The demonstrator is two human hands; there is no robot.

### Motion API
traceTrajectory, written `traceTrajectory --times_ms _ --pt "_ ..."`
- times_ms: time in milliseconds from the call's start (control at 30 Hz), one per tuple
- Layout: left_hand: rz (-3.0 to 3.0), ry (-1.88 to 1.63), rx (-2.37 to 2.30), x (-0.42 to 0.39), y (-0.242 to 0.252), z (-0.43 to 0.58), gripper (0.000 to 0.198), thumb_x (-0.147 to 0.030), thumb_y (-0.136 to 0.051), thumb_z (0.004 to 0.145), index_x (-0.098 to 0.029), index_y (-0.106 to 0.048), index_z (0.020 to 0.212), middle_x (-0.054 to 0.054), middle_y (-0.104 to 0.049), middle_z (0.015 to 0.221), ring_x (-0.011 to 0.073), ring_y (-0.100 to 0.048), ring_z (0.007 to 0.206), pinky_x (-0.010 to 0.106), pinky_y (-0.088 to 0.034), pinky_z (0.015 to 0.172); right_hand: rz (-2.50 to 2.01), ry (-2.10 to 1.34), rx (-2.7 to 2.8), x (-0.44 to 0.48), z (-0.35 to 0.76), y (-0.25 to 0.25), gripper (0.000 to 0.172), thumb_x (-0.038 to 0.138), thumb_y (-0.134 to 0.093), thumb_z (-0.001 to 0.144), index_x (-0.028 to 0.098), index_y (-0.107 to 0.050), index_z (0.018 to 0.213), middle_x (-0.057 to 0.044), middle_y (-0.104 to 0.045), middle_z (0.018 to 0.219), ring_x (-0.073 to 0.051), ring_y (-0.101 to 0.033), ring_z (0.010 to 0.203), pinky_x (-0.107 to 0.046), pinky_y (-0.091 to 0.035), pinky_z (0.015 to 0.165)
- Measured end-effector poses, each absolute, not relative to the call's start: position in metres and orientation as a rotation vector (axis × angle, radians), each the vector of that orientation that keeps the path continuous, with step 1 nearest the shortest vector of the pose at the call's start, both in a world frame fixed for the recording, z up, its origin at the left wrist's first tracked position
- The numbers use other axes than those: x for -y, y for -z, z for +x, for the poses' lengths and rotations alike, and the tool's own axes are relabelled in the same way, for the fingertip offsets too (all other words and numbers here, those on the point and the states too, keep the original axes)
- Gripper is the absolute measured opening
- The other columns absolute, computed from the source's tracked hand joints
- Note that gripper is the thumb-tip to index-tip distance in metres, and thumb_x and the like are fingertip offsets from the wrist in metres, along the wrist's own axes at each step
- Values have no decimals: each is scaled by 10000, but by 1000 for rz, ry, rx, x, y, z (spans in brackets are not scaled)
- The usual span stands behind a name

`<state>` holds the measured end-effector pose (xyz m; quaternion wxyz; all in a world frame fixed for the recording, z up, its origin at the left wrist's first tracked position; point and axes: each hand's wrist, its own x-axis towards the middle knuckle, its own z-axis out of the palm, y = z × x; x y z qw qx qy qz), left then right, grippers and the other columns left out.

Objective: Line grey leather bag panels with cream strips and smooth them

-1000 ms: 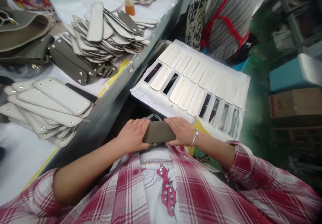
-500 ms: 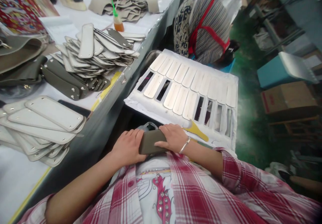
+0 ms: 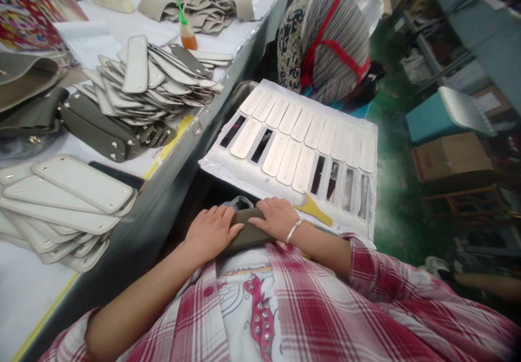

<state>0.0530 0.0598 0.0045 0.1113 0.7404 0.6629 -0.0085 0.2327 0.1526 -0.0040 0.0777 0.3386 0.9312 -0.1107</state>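
An olive-grey strap-like panel (image 3: pixel 250 230) with rounded edges is held close to my body, just above my lap. My left hand (image 3: pixel 210 230) grips its left end, thumb lying across the upper face. On the other end my right hand (image 3: pixel 280 218), with a bracelet at the wrist, is closed, thumb pointing inward. Both sets of fingertips curl over the far edge and are partly hidden. Beyond my hands lies a white slotted board (image 3: pixel 260 173) bearing rows of pale oblong pieces (image 3: pixel 278 154). A yellow spatula-like tool (image 3: pixel 315 210) rests on its near edge.
On the table at left are stacked white rounded panels (image 3: pixel 77 188), another white pile (image 3: pixel 163 82), dark olive pieces (image 3: pixel 95 126) and a green-tipped bottle (image 3: pixel 187 32). A co-worker (image 3: pixel 325 42) bends beyond the board. A blue bin (image 3: pixel 431 115) and a cardboard box (image 3: pixel 451 158) stand right.
The panel has tilted so that its face shows narrower. My left thumb has come up from below onto its face, and the two thumbs are now closer together.
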Motion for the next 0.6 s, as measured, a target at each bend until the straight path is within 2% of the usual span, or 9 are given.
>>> traceTrajectory --times_ms 133,233,333,400,467,533,600 --pt "2095 -174 -1890 -59 -3 44 344 -418 -352 905 -171 -527 1067 89 -603 975 246 -552 917 370 -402 792 1016 596 -2829 -163 238 -3 499 551 -365 885 156 -505 1155 -93 -613 1043 -231 -551 964 -380 -405 829" --pt "1845 -630 -1870 -58 -7 29 354 -364 -296 926 -175 -474 1167 77 -581 1112 208 -545 1011 334 -416 878 1214 889 -2813 -181 244 -23 507 443 -190 956 119 -378 1298 -111 -522 1252 -166 -504 1116 -317 -398 926" --pt "1727 -960 -2020 -59 -10 25 366 -332 -280 924 -172 -460 1200 92 -556 1177 203 -508 1096 342 -388 952 1508 720 -2991 -186 243 -38 558 418 -110 965 64 -231 1379 -146 -425 1347 -158 -384 1246 -320 -300 1037" --pt "1906 -875 -2075 -60 -9 33 391 -317 -320 908 -163 -447 1245 119 -544 1216 238 -458 1166 408 -323 1011 1368 473 -3113 -177 238 -32 605 471 -214 947 66 -211 1395 -164 -400 1361 -206 -309 1294 -398 -191 1090" --pt "2125 -614 -2042 -61 -4 43 416 -311 -343 899 -161 -443 1274 131 -550 1226 269 -434 1193 464 -267 1034 1087 408 -3093 -166 232 -17 628 516 -338 905 106 -291 1379 -165 -397 1363 -253 -286 1302 -472 -126 1094" --pt "2249 -374 -2014 -61 2 52 419 -308 -329 905 -171 -449 1283 122 -559 1226 274 -442 1184 482 -250 1034 1007 659 -3007 -162 227 -1 652 540 -442 854 136 -353 1357 -157 -411 1356 -273 -307 1285 -492 -126 1086" --pt "2312 -242 -2026 -61 5 56 421 -308 -312 914 -178 -452 1289 108 -545 1254 267 -438 1187 479 -237 1039 1124 1164 -2856 -171 227 9 682 551 -494 818 142 -375 1351 -150 -443 1334 -271 -356 1255 -469 -170 1077"
